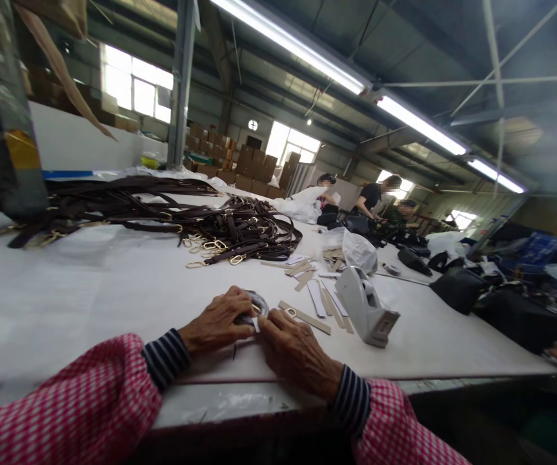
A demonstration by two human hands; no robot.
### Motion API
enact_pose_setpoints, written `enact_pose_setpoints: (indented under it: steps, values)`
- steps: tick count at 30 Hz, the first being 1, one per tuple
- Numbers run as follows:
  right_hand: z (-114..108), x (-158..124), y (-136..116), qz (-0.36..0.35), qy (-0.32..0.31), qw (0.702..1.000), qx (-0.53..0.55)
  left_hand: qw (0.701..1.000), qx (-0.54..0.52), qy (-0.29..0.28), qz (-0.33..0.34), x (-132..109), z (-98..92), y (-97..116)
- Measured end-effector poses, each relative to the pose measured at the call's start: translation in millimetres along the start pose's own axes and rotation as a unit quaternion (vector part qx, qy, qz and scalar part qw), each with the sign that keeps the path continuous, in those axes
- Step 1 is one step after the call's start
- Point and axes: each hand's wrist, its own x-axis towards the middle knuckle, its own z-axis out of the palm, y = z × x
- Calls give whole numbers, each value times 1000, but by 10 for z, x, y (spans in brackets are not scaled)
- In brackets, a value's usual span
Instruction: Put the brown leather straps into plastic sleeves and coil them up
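Observation:
A small dark coiled strap [259,301], with a greyish, shiny outer turn, sits between my hands near the table's front edge. My left hand [222,316] curls around its left side, fingers bent over it. My right hand [295,349] presses against its right side with closed fingers. A bit of gold-coloured metal shows within the coil; its lower part is hidden by my fingers. Just beyond my right hand lies a beige cardboard strip [310,320], and a gold-coloured loop [291,312] shows by my knuckles. A grey tape dispenser [363,310] stands to the right.
A pile of dark brown straps [244,226] with gold clasps spreads across the table's far left. Loose cardboard strips [324,297] and a clear plastic bag [358,252] lie behind the dispenser. Black bags [515,316] line the right side, where other people work. A metal post [10,123] rises at left.

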Motion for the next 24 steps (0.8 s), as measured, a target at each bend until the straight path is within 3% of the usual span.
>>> enact_pose_setpoints:
  steps: [4,11,14,17,19,20,21,24]
  values:
    - [77,-120,-87,53,18,998,38,1000,21,-18,-14,-12,-12,23]
    - [36,-156,-136,82,1,996,43,994,107,5,31,-48,165,-77]
    - [-93,-225,-106,66,4,996,56,991,122,9,46,-32,245,-193]
    - [-415,-457,123,81,76,990,89,992,117,27,48,-21,294,-277]
    - [-705,-695,420,174,158,967,102,991,117,44,45,-21,316,-306]
    - [-850,-823,597,252,198,941,110,991,118,49,44,-20,325,-314]
    - [-983,-948,780,341,215,906,127,990,119,54,45,-20,332,-317]
    - [-1238,-1246,1247,453,220,851,148,990,119,60,48,-16,339,-301]
